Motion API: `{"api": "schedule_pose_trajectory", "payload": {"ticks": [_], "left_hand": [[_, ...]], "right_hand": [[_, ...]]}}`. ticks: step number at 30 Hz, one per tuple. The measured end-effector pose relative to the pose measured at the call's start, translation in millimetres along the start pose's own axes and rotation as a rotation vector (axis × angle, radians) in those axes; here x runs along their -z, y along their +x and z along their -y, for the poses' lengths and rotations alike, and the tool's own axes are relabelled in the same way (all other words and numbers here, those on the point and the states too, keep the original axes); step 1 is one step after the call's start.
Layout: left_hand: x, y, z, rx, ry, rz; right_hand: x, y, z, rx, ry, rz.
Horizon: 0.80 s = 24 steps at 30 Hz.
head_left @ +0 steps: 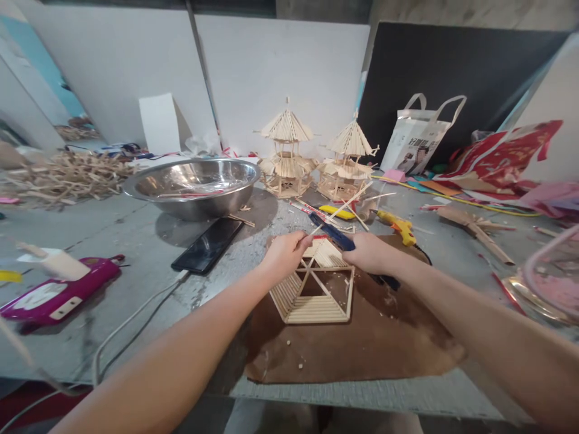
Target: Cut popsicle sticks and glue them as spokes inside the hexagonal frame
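My left hand is closed in a pinch on a thin wooden stick, which slants up and to the right. My right hand is wrapped round a dark blue plier-like cutter; its head meets the stick close to my left fingertips. Whether the jaws are closed on the stick cannot be made out. Below both hands lies a hexagonal stick frame, with some sections filled by rows of sticks and others open. The frame rests on a brown board, and my hands partly hide its upper side.
Behind stand two stick pagodas. A steel bowl and a phone on a cable are left. To the right lie a yellow glue gun and a yellow knife. A purple power strip sits far left.
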<state>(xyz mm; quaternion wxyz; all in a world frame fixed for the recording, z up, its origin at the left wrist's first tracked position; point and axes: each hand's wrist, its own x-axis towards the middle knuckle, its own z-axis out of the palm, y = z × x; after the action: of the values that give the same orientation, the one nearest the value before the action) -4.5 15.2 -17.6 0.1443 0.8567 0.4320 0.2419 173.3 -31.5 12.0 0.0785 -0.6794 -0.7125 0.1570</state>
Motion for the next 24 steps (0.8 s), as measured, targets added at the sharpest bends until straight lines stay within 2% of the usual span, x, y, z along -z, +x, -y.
{"api": "schedule_pose_trajectory", "payload": {"ticks": [3, 8, 14, 24], "left_hand": [[1.0, 2, 5, 0.055, 0.147, 0.008], [3.9, 5, 10, 0.134, 0.332, 0.067], [1.9, 6, 14, 0.132, 0.397, 0.097], [-2.3, 5, 15, 0.122, 0.45, 0.139]], "right_hand": [[5, 9, 10, -0.038, -0.027, 0.042], [2, 22, 19, -0.081, -0.013, 0.107], [-2, 26, 17, -0.099, 0.003, 0.14], [-6, 23, 13, -0.107, 0.009, 0.126]]}}
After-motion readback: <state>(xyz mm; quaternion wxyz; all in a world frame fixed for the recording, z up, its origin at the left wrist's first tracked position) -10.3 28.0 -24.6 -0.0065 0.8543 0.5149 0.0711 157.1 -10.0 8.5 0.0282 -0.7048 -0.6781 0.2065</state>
